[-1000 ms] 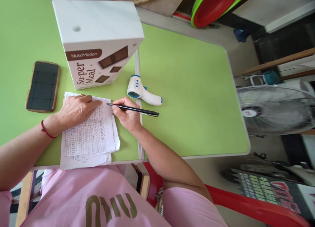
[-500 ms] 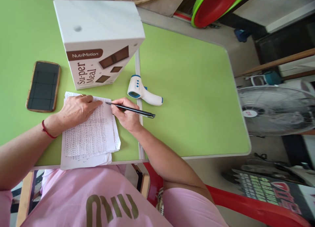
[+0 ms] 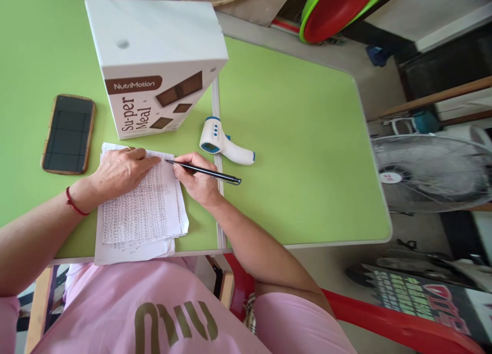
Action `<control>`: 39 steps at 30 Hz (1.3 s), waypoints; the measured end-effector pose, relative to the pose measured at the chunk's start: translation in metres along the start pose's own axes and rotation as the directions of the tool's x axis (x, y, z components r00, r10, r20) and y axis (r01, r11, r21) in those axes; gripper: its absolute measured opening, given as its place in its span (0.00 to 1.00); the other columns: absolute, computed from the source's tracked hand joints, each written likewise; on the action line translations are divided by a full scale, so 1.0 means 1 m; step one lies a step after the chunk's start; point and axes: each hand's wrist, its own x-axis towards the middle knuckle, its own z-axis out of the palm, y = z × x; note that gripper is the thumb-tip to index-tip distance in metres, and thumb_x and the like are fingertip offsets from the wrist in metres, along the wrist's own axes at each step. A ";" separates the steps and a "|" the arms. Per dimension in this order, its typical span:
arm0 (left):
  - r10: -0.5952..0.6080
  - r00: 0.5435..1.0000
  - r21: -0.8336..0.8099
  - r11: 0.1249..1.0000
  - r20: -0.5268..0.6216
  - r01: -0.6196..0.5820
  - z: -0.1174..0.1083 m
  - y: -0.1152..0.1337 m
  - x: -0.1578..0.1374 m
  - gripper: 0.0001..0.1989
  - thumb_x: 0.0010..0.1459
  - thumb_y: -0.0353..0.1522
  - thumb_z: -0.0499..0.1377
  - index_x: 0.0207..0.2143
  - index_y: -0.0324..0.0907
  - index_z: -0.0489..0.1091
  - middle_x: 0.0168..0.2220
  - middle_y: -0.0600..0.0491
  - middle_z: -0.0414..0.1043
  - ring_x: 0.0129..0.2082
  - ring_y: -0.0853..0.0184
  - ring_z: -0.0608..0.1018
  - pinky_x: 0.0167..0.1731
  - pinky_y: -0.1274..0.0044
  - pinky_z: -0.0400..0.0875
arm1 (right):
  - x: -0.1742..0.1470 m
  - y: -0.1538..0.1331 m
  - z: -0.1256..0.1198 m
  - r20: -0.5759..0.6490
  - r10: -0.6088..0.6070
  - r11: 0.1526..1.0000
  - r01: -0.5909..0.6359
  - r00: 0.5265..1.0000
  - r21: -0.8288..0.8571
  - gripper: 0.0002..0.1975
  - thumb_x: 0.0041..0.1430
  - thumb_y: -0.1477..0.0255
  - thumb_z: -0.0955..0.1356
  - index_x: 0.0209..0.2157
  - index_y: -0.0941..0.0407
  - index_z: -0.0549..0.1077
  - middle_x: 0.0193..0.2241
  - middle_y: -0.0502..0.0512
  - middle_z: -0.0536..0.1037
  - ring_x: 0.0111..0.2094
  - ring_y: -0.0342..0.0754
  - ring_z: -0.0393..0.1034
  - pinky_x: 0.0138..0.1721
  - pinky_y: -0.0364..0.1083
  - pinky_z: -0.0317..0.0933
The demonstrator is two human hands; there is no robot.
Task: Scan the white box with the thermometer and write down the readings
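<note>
Sheets of paper [image 3: 138, 215] covered in dense handwriting lie stacked near the table's front edge. My left hand [image 3: 121, 172] rests on their upper part, holding nothing, with its index finger stretched to the right along the writing. A black pen [image 3: 209, 172] is pinched in my right hand [image 3: 198, 182], its tip at the top right of the page, close to my left fingertip. Just beyond my right hand lies a white and blue infrared thermometer [image 3: 226, 144]. A white NutriMotion box [image 3: 157, 41] stands behind the papers.
A phone in a brown case [image 3: 69, 133] lies left of the papers on the green table [image 3: 300, 149]. Past the table's right edge is a standing fan [image 3: 430, 173]. Red and green basins [image 3: 338, 8] lean at the back. A red chair [image 3: 403, 323] is at the lower right.
Almost nothing differs. The outer end of the pen has shifted very slightly left; both hands and the papers keep their places.
</note>
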 end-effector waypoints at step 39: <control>0.006 0.998 -0.008 1.000 0.062 -0.006 -0.002 -0.001 -0.001 0.16 0.69 0.33 0.48 0.50 0.46 0.73 0.29 0.51 0.71 0.25 0.66 0.72 0.18 0.75 0.48 | 0.002 -0.003 -0.001 0.024 0.085 0.996 -0.085 0.996 -0.012 0.05 0.57 0.67 0.67 0.31 0.54 0.72 0.25 0.48 0.76 0.23 0.40 0.65 0.27 0.43 0.63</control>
